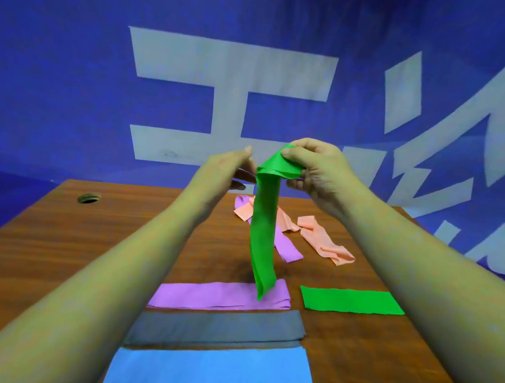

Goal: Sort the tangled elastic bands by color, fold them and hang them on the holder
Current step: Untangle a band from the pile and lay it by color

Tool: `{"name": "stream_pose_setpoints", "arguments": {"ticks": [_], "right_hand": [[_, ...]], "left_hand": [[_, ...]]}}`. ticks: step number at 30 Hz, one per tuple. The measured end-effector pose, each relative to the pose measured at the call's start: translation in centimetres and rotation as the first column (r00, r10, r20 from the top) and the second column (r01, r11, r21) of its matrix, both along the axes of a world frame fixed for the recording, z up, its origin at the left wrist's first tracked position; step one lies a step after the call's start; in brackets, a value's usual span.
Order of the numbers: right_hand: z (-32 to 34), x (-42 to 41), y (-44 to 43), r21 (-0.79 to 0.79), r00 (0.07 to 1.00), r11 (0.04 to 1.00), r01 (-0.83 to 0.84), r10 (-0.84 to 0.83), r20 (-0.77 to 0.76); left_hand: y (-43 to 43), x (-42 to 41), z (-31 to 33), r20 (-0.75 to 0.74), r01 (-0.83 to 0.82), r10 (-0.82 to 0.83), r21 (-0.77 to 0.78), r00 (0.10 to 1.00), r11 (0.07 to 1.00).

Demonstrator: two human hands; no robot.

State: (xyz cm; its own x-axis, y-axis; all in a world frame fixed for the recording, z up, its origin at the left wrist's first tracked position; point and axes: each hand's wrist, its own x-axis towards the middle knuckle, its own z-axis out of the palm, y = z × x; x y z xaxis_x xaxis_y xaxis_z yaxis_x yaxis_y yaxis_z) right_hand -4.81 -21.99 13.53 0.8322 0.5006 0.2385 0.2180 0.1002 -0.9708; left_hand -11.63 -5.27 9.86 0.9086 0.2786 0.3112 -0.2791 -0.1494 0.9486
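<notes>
Right hand [318,170] pinches the bunched top of a green band [263,238], thumb and fingers curled round it; the band hangs straight down over the table [85,252], lower tip in front of the folded purple band [210,295]; left hand [225,170] has fingers stretched toward the band's left edge (grip or mere touch: can't tell). Grey band [216,327], blue band [206,372] and second green band [351,301] lie flat near the front edge; peach bands [326,244] and a loose purple band [286,247] lie crumpled further back.

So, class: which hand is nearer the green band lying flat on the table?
Right. The right hand is raised above the flat green band, gripping the hanging green band; the left hand is further left.
</notes>
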Motion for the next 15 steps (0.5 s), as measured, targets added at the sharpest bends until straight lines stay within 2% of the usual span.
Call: {"name": "stream_pose_setpoints", "arguments": {"ticks": [3,8,15], "right_hand": [[1.0,-2.2,-0.9,-0.053,0.995,0.994,-0.092,0.094,0.02],[2.1,-4.9,-2.4,-0.16,0.975,0.965,-0.208,0.218,0.049],[1.7,-5.6,-5.5,-0.248,0.973,0.962,-0.118,0.162,0.165]], "left_hand": [[-0.7,-1.6,0.0,-0.007,0.044,-0.045,-0.092,0.999,0.995],[-1.6,-4.8,-0.7,-0.062,0.355,-0.357,-0.038,0.932,0.934],[-3.0,-7.5,-0.6,-0.074,0.368,-0.37,-0.04,0.926,0.929]]}}
